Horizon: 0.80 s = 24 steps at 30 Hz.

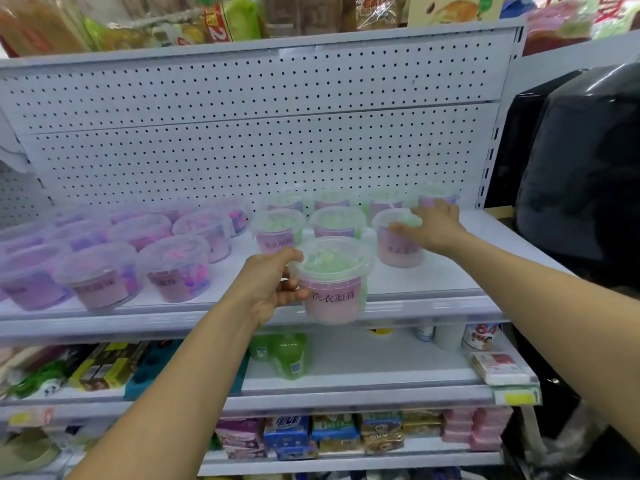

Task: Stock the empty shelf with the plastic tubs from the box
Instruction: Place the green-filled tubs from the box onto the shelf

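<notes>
Head view: the left hand (273, 282) grips a green-bead tub (332, 278) by its side at the near edge of the white shelf (450, 282). The right hand (433, 226), fingers straight, rests on another tub (398, 244) farther right; purple-bead tubs (104, 271) stand left.

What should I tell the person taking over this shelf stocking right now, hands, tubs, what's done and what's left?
Left hand grips a green-bead tub at the shelf's front edge, not set down yet.
Right hand lies open on the second-row right tub.
Done: purple tubs fill the left side; green tubs sit in two back rows.
Left: place the held tub and fill the front right. The box is out of view.
</notes>
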Each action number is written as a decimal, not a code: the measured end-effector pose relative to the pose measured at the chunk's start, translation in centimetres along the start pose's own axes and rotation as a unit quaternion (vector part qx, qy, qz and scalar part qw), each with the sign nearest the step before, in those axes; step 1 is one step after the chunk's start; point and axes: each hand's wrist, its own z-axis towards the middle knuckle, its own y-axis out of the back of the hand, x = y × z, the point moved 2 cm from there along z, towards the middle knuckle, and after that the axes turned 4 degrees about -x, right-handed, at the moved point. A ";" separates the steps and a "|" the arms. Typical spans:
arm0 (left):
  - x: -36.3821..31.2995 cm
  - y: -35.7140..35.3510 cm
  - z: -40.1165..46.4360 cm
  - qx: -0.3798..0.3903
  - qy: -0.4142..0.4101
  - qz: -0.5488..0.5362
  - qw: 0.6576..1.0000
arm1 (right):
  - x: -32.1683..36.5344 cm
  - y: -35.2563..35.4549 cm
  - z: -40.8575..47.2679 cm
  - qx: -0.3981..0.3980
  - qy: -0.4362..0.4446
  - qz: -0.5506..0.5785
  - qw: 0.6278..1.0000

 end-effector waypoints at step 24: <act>0.7 -16.3 -2.2 0.020 -0.248 0.333 0.909 | -10.1 8.8 -10.2 -0.172 0.297 0.047 0.938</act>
